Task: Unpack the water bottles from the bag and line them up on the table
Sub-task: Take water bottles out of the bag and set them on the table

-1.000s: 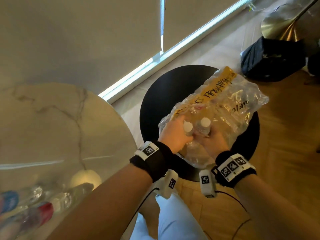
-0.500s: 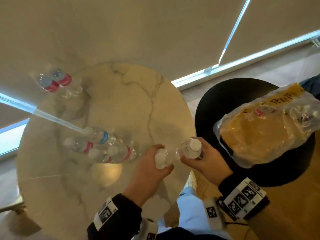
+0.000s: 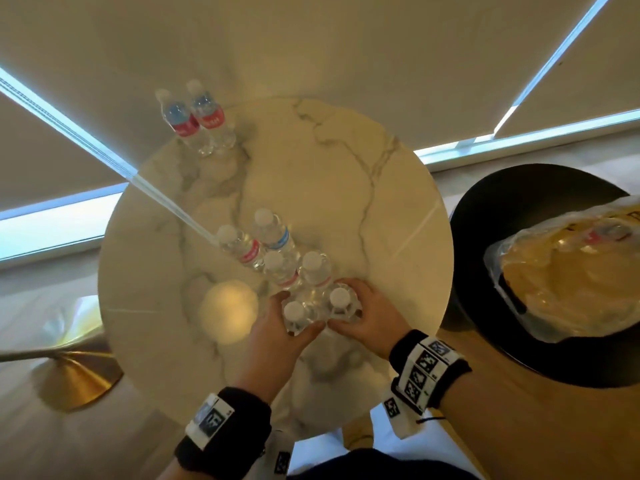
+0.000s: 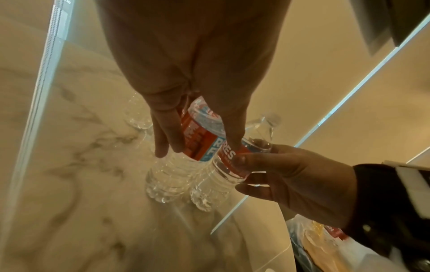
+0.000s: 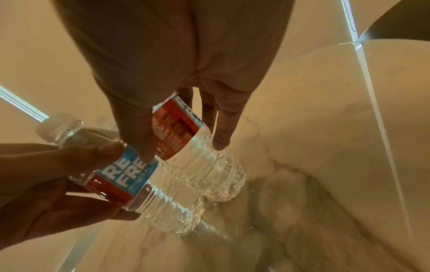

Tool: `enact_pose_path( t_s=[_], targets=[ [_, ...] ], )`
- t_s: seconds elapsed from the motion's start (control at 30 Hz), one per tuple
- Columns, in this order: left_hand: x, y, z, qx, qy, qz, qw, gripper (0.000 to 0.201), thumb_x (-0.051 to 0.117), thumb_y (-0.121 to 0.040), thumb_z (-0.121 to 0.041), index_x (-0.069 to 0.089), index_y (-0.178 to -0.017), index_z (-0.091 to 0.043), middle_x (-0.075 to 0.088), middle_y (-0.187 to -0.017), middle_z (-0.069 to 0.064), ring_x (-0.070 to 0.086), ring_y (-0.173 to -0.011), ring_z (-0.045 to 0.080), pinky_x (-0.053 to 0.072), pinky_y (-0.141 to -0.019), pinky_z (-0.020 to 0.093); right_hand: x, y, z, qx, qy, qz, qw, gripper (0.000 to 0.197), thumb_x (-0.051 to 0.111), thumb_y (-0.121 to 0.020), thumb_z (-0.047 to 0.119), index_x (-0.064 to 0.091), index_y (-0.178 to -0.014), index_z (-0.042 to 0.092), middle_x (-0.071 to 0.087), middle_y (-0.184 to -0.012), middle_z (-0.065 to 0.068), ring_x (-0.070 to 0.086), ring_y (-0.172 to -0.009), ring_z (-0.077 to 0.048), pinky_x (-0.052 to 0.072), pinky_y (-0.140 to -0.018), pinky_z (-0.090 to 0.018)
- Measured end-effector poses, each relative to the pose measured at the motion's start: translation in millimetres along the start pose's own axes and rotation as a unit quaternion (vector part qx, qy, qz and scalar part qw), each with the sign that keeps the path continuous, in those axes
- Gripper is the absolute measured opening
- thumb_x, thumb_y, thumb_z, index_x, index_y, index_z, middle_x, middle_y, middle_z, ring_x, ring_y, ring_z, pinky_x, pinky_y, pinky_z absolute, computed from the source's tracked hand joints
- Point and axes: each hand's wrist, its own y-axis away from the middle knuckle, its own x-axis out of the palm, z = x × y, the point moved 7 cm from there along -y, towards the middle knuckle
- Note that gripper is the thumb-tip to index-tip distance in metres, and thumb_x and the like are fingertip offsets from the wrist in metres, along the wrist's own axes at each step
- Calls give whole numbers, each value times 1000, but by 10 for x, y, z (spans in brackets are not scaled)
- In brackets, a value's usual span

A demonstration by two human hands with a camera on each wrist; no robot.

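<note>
Round marble-topped table (image 3: 346,161) on a brass pedestal, pale roller blinds behind, wood floor; a black side table (image 3: 519,209) stands to its right.

Far left of the marble: a pair of red-labelled bottles (image 3: 195,119), upright and touching, well apart from the rest. Mid-table: a cluster of four upright bottles (image 3: 273,251), packed close in two pairs.

Left hand (image 3: 273,327): reaches in from below, palm down, fingers curled round the label band of the left-held bottle (image 3: 295,311), thumb on the near side. The left wrist view shows its base just at the marble; whether it has touched down I cannot tell.

Right hand (image 3: 367,317): mirrors it, thumb and fingers wrapped round the right-held bottle (image 3: 339,299) at the label. The two held bottles sit side by side, touching, just in front of the cluster of four.

Far right: the clear plastic bag (image 3: 568,282) lies on the black side table, with at least one red-labelled bottle visible inside, so unpacking is likely not finished.

Judgement on the step: set both bases flat before letting go. Keep the bottles vertical and lower them together. Open the fingers outward, away from the cluster, so the knuckles do not nudge the neighbours. The thin plastic yields, so a light squeeze should do. The stock forms pairs more than one line; squaring up may be needed.
</note>
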Motion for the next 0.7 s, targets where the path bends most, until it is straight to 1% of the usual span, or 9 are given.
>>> enact_pose_path(
  t_s=[0.03, 0.13, 0.2, 0.27, 0.37, 0.43, 0.53, 0.6, 0.7],
  targets=[
    [4, 7, 18, -6, -5, 2, 1000, 82, 83, -67, -57, 45, -134, -28, 66, -118, -10, 66, -106, 14, 54, -87, 32, -11, 5, 4, 3, 7, 7, 1000, 76, 81, -64, 47, 46, -131, 35, 52, -127, 4, 57, -112, -15, 51, -97, -41],
    [-73, 106, 123, -56, -69, 31, 995, 86, 81, -65, -62, 48, -134, -23, 66, -107, -10, 67, -103, 20, 52, -81, 32, -109, 82, -35, 21, 15, 35, 999, 92, 81, -63, 52, 36, -141, 34, 45, -137, 5, 51, -121, -13, 46, -103, -35],
    [-142, 232, 201, -97, -158, 76, 980, 78, 74, -70, -67, 58, -129, -18, 72, -106, -4, 68, -103, 19, 49, -80, 29, -366, 200, -82, 22, -18, 4, 1000, 84, 80, -69, 50, 40, -141, 31, 51, -132, 7, 54, -116, -9, 48, -100, -28],
    [-130, 352, 189, -103, -212, 117, 965, 59, 67, -76, -68, 69, -113, -22, 74, -90, -9, 69, -92, 12, 46, -75, 25, -790, 376, -193, 27, -58, -81, 995, 64, 75, -78, 45, 49, -134, 28, 60, -120, 9, 61, -104, -4, 51, -92, -21],
    [152, 482, -159, -56, -214, 145, 964, 24, 70, -80, -58, 70, -83, -35, 70, -69, -13, 64, -73, -3, 45, -66, 18, -1562, 707, -536, 77, -71, -242, 965, 35, 68, -88, 35, 58, -120, 25, 66, -102, 11, 64, -90, 1, 51, -75, -11],
    [472, 501, -580, 11, -202, 143, 969, 16, 75, -80, -47, 68, -71, -36, 68, -63, -14, 63, -68, -5, 44, -64, 15, -2052, 890, -869, 133, -59, -318, 937, 25, 63, -92, 34, 61, -114, 22, 66, -95, 11, 64, -87, -1, 46, -72, -11],
    [1119, 489, -1350, 97, -188, 175, 962, 11, 68, -85, -47, 68, -82, -36, 70, -73, -19, 62, -73, -10, 44, -69, 9, -2668, 1050, -1412, 212, -90, -370, 900, 22, 58, -94, 34, 64, -103, 14, 64, -87, 4, 63, -90, -19, 45, -79, -28],
    [1644, 407, -1844, 145, -155, 205, 955, 14, 62, -89, -50, 67, -92, -37, 70, -81, -21, 63, -79, -11, 45, -71, 8, -2980, 1090, -1717, 262, -133, -377, 878, 24, 57, -95, 30, 66, -102, 9, 64, -87, -6, 62, -93, -28, 41, -76, -28],
    [2504, 229, -2463, 212, -114, 252, 937, 17, 60, -94, -45, 69, -99, -32, 70, -83, -18, 64, -80, -8, 45, -68, 5, -3387, 1036, -2096, 313, -155, -380, 856, 24, 54, -94, 28, 69, -96, 9, 65, -86, -7, 58, -86, -28, 39, -72, -27]
  ],
)
